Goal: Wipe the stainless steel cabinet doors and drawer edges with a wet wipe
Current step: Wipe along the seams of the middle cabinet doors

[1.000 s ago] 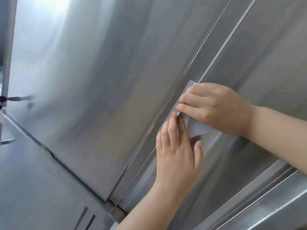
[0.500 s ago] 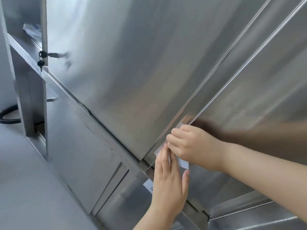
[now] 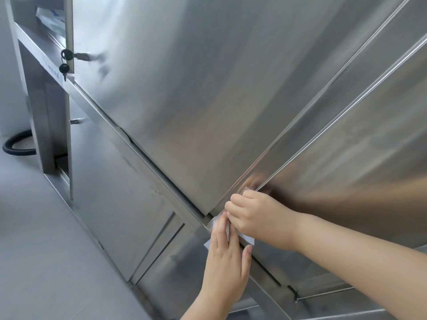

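At lower centre, the wet wipe [image 3: 246, 239] sits at the foot of the door seam [image 3: 300, 135], whose long axis climbs toward the upper right. The right hand [image 3: 256, 215] has a curled grip pinching the wipe's upper part. The left hand [image 3: 225, 269], just below, presses it flat with straight fingers.

Most of the thin white wet wipe [image 3: 247, 239] is hidden under my hands; only a few corners peek out. My right hand [image 3: 256, 215] curls over it, so I cannot see those fingertips, and my left hand [image 3: 227, 257] lies flat across its lower part. Both my forearms run off the edge of view. The black ribbed hose [image 3: 16, 150] disappears behind the steel cabinet leg [image 3: 39, 125]. Print on the pale label [image 3: 49, 65] is too small to read. The bluish-white packet [image 3: 49, 18] on the shelf is too blurred to identify.
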